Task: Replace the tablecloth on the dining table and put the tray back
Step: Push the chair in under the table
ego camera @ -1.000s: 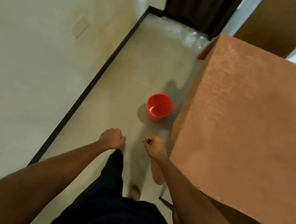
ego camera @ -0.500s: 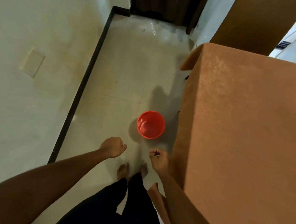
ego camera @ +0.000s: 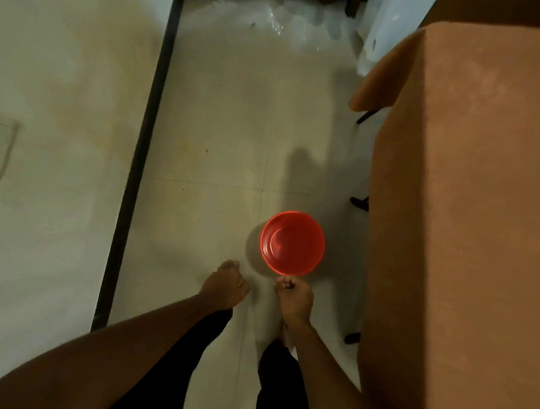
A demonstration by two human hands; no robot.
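As left hand and right hand curl empty — fists — a bucket stands near.

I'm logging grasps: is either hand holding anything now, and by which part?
Nothing is held: left hand and right hand both show curled, empty fingers; neither touches the red bucket or tablecloth.

A room in a home, seemingly the dining area — an orange-brown tablecloth lies flat and hangs far down the side, a red plastic bucket sits beside it on a pale tiled floor, and a cream wall meets the tiles at a dark skirting strip.
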